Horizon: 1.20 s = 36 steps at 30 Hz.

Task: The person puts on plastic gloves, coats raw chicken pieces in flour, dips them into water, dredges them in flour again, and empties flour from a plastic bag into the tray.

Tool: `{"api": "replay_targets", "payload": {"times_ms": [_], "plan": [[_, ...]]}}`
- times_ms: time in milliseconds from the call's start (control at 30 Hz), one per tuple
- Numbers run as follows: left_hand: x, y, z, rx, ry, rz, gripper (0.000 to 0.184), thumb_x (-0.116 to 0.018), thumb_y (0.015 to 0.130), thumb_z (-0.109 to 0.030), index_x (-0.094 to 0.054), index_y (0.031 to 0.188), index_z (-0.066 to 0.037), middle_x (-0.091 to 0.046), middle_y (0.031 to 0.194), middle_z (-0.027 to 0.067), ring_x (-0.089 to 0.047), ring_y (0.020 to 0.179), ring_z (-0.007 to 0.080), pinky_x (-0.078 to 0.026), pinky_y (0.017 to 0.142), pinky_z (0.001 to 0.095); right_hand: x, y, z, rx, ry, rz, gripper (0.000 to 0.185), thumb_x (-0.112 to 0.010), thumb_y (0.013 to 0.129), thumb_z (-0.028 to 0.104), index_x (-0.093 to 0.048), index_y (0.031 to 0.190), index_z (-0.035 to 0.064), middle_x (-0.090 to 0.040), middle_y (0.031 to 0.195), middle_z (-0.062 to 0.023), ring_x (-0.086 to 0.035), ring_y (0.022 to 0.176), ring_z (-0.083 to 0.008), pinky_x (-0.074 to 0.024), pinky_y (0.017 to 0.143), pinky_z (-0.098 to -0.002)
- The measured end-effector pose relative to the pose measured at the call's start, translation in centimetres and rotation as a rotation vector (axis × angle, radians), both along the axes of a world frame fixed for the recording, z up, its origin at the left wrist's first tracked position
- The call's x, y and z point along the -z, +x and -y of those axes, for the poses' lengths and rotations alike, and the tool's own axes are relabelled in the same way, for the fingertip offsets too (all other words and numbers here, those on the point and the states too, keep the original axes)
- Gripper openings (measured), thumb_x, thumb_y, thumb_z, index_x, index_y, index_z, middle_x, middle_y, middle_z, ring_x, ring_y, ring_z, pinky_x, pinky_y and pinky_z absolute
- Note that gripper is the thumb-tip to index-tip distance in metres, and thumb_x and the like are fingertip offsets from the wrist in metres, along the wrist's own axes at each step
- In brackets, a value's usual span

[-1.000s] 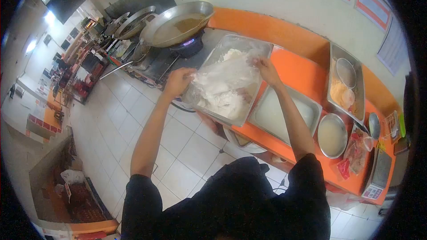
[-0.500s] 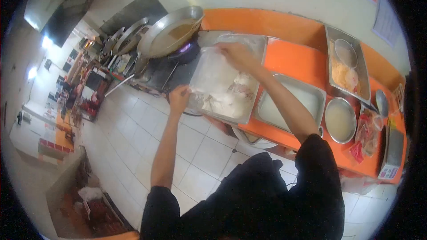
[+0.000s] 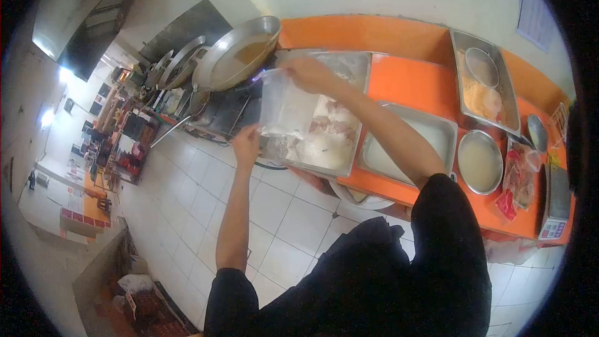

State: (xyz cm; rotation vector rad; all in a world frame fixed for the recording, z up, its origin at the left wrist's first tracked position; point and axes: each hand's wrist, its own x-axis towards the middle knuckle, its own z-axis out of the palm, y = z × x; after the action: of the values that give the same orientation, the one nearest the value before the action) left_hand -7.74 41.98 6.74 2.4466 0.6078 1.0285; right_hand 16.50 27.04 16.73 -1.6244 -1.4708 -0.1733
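Observation:
A translucent plastic bag (image 3: 279, 103) hangs between my hands over the left part of a metal tray (image 3: 364, 84). My left hand (image 3: 247, 140) pinches its lower left corner, just off the tray's left side. Higher up, my right hand (image 3: 304, 73) grips the bag's top edge, its fingers partly hidden. In the tray lie white flour (image 3: 324, 151) and several brownish-pink pieces (image 3: 331, 126), partly covered by the bag and my right forearm.
Behind the tray on the left, a large wok (image 3: 240, 56) holds oil above a lit burner. To the right are a tray of pale liquid (image 3: 399, 143), a round bowl (image 3: 480, 162), a tray with orange crumbs (image 3: 483, 103), a red-and-clear bag (image 3: 515, 181) and a scale (image 3: 554, 203).
The bag has been drawn leftward off the flour and now hangs more upright, uncovering the pieces. My right hand has moved left across the tray. The camera view has shifted a little.

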Motion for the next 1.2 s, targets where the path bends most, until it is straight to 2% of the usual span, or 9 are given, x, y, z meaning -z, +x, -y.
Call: {"api": "replay_targets", "payload": {"times_ms": [100,200,300,700,867,933,967,1067,1200], "plan": [[-2.1,0.3,0.4,-0.003,0.047,-0.046,0.024,-0.061,0.077,-0.001,-0.066,0.100,-0.003,-0.064,0.085,0.0129,-0.061,0.073,0.0253,-0.046,0.068,0.0322,-0.4,2.4,2.5,0.024,-0.021,0.067,0.025,-0.049,0.081,0.010,-0.064,0.101,0.0080,-0.064,0.093,-0.0186,-0.061,0.088,-0.0383,-0.0474,0.077,-0.0448],[-4.9,1.3,1.8,0.059,0.335,-0.104,0.022,-0.059,0.079,-0.001,-0.066,0.100,-0.002,-0.063,0.084,0.0134,-0.059,0.077,0.0298,-0.046,0.073,0.0367,3.1,6.2,3.4,-0.032,0.101,-0.091,0.024,-0.050,0.081,0.008,-0.064,0.100,0.0044,-0.063,0.097,-0.0209,-0.060,0.091,-0.0386,-0.0466,0.080,-0.0429],[-6.3,2.8,2.7,0.145,0.454,-0.222,0.027,-0.054,0.077,-0.002,-0.063,0.103,-0.001,-0.063,0.093,0.0156,-0.056,0.090,0.0331,-0.045,0.080,0.0401,6.3,6.5,4.6,0.049,0.000,-0.194,0.022,-0.050,0.081,0.007,-0.064,0.097,0.0012,-0.062,0.098,-0.0225,-0.059,0.091,-0.0380,-0.0461,0.081,-0.0423],[-4.2,4.3,3.0,0.210,0.495,-0.346,0.030,-0.057,0.075,0.001,-0.063,0.105,-0.005,-0.061,0.088,0.0136,-0.055,0.084,0.0315,-0.046,0.077,0.0400,8.3,3.7,9.6,0.273,-0.063,-0.174,0.027,-0.048,0.081,0.006,-0.063,0.103,0.0033,-0.063,0.096,-0.0227,-0.060,0.091,-0.0381,-0.0466,0.080,-0.0443],[-3.9,3.5,3.2,0.122,0.542,-0.432,0.030,-0.057,0.075,-0.001,-0.063,0.104,-0.004,-0.063,0.096,0.0145,-0.057,0.092,0.0320,-0.046,0.081,0.0401,8.3,2.3,9.9,0.386,-0.116,-0.226,0.028,-0.050,0.079,0.006,-0.065,0.103,0.0061,-0.064,0.097,-0.0202,-0.061,0.091,-0.0363,-0.0468,0.082,-0.0442],[-2.6,3.3,1.9,0.143,0.517,-0.314,0.031,-0.058,0.075,-0.002,-0.064,0.105,-0.003,-0.063,0.100,0.0148,-0.057,0.096,0.0319,-0.046,0.083,0.0402,9.9,2.7,9.4,0.428,-0.081,-0.152,0.034,-0.051,0.074,0.002,-0.065,0.104,0.0065,-0.063,0.103,-0.0185,-0.060,0.093,-0.0350,-0.0462,0.085,-0.0437],[-2.3,3.3,1.5,0.123,0.463,-0.326,0.030,-0.058,0.076,-0.004,-0.064,0.105,-0.004,-0.064,0.100,0.0151,-0.058,0.097,0.0322,-0.045,0.085,0.0402,11.4,3.5,9.1,0.404,0.036,-0.030,0.029,-0.048,0.078,0.004,-0.065,0.102,0.0055,-0.065,0.093,-0.0190,-0.062,0.087,-0.0352,-0.0479,0.078,-0.0437],[-3.7,2.6,3.8,0.177,0.495,-0.363,0.046,-0.063,0.079,-0.010,-0.054,0.123,-0.006,-0.057,0.118,0.0163,-0.052,0.108,0.0321,-0.044,0.089,0.0403,10.1,1.7,11.2,0.404,0.078,-0.252,0.029,-0.048,0.076,0.003,-0.065,0.100,0.0062,-0.064,0.093,-0.0197,-0.062,0.087,-0.0356,-0.0473,0.079,-0.0437],[-4.6,0.4,7.1,0.155,0.420,-0.062,0.051,-0.064,0.079,-0.011,-0.049,0.127,-0.002,-0.055,0.122,0.0155,-0.051,0.112,0.0305,-0.038,0.097,0.0386,10.9,0.3,12.0,0.499,0.120,-0.342,0.029,-0.050,0.074,0.002,-0.065,0.098,0.0058,-0.064,0.090,-0.0196,-0.061,0.084,-0.0358,-0.0471,0.078,-0.0429]]}}
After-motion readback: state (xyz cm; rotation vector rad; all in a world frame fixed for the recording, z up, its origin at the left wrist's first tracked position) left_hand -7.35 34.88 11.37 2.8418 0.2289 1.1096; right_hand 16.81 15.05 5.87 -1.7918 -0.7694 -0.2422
